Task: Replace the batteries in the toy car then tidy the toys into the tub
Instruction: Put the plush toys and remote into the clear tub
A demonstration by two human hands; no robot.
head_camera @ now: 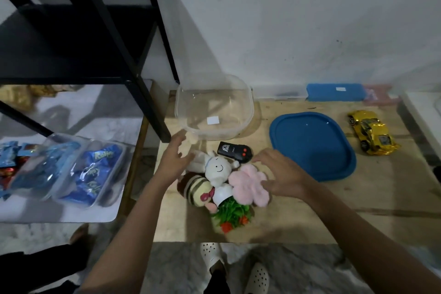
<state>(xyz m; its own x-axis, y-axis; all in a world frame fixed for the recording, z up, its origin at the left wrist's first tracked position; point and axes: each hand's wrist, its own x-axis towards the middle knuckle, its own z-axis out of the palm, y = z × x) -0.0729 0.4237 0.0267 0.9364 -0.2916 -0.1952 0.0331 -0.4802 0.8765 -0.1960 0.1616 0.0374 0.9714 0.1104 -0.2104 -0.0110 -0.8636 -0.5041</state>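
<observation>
A clear plastic tub (248,105) stands empty at the back left of the wooden table (358,198). Its blue lid (312,145) lies flat to the right. A gold toy car (372,135) sits at the far right, away from both hands. In front of the tub lies a pile of toys: a white smiling plush (218,169), a pink fluffy flower (248,185), a striped brown plush (195,188) and a green plant toy (232,213). A black remote (235,150) lies behind them. My left hand (173,160) hovers open at the pile's left. My right hand (279,172) rests spread on the pink flower's right edge.
A black metal shelf frame (133,55) rises at the left, its leg beside the tub. A lower surface at the left holds clear trays of blue snack packets (95,174). Blue and pink boxes (336,92) line the wall at the back. My feet in white clogs (257,277) stand below the table's front edge.
</observation>
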